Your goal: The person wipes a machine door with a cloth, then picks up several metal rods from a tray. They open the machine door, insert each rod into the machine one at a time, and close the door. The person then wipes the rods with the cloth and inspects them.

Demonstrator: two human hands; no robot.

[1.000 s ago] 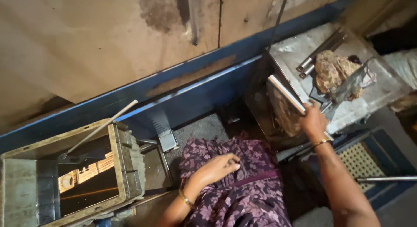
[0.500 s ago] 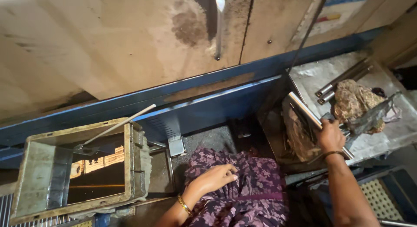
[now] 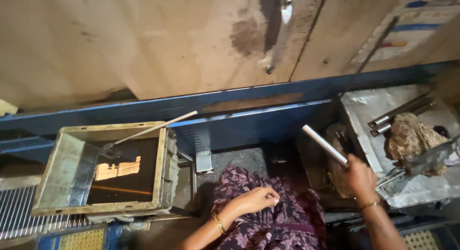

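Your right hand grips a shiny metal tube by its lower end, fingers wrapped tight around it, the tube angling up and left above the dark gap beside the metal tray. Your left hand rests on your patterned lap, fingers loosely curled, holding nothing. Keep the wrist firm and the tube's free end away from the blue rail; a low grip lets it swing. More tubes lie on the tray beside a wad of rag. Half a second ago the tube sat nearer the tray; the view has since tilted up, and the crate of dark liquid at your left shows lower in the frame.
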